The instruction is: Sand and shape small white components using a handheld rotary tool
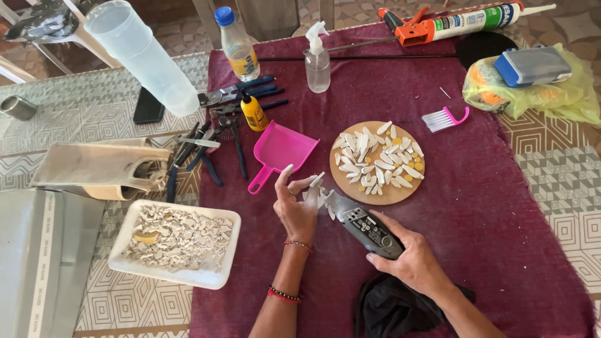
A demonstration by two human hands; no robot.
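My left hand [295,206] pinches a small white shard [317,179] between thumb and fingers, just left of a round wooden disc [395,194]. My right hand [407,256] grips a grey handheld rotary tool [363,225], its tip pointing up-left at the shard. The disc is covered with several white shards and a few yellow pieces. A pink dustpan [278,152] lies just above my left hand on the maroon cloth [488,188].
A white tray [222,275] of broken white pieces sits at the left. Pliers and cutters [216,150], a small yellow bottle [253,112], a spray bottle [317,59], a drink bottle [238,44], a caulking gun [451,24], a pink brush [446,119] and a yellow bag [538,94] ring the cloth.
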